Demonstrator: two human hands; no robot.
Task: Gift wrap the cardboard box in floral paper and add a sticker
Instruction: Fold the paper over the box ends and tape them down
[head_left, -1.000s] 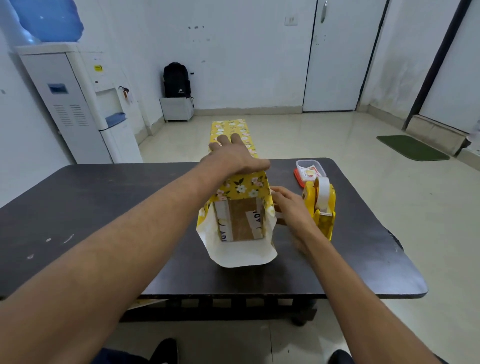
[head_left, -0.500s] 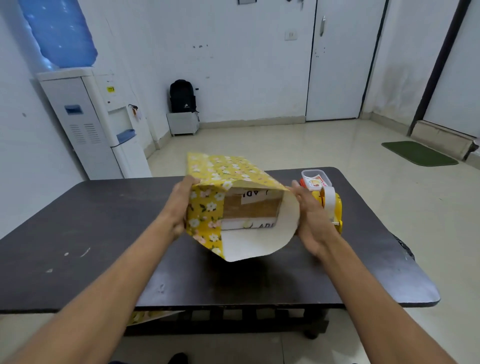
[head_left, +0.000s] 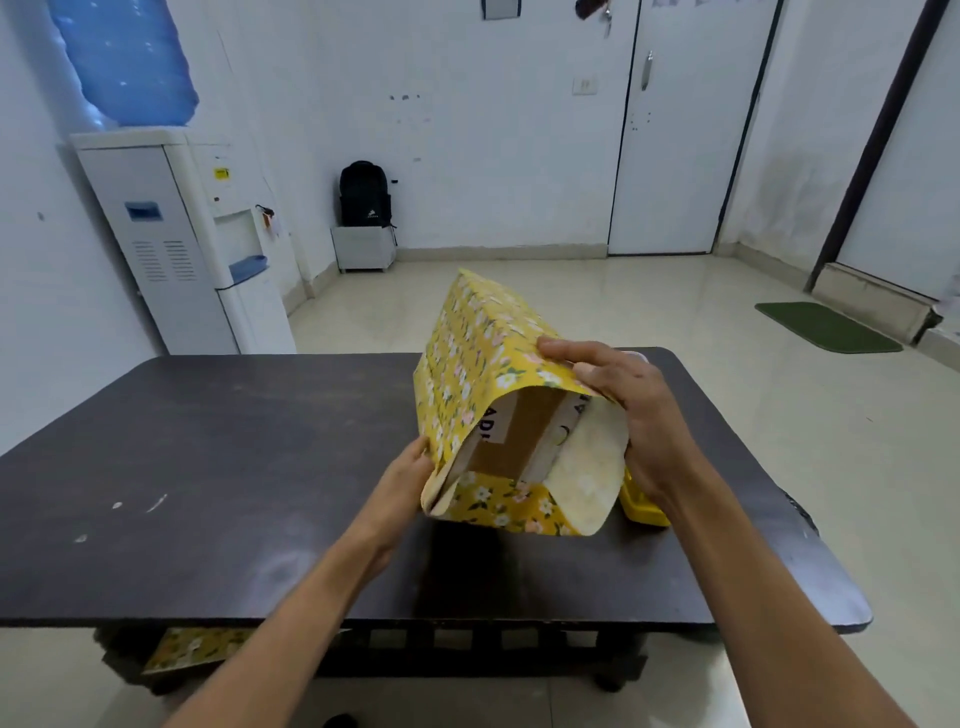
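The cardboard box is sheathed in yellow floral paper and is lifted off the dark table, tilted with its far end up. Its near end is uncovered, showing brown card with white tape. My left hand grips the lower left edge of the paper. My right hand grips the upper right side, thumb on top, pressing the white inside flap. No sticker is visible.
A yellow tape dispenser sits on the table just behind my right wrist, mostly hidden. A scrap of floral paper lies under the table at the left. A water dispenser stands beyond the table's far left.
The box was standing on the table with my left hand on top. Both hands have since lifted it and turned it, so its far end now tips upward.
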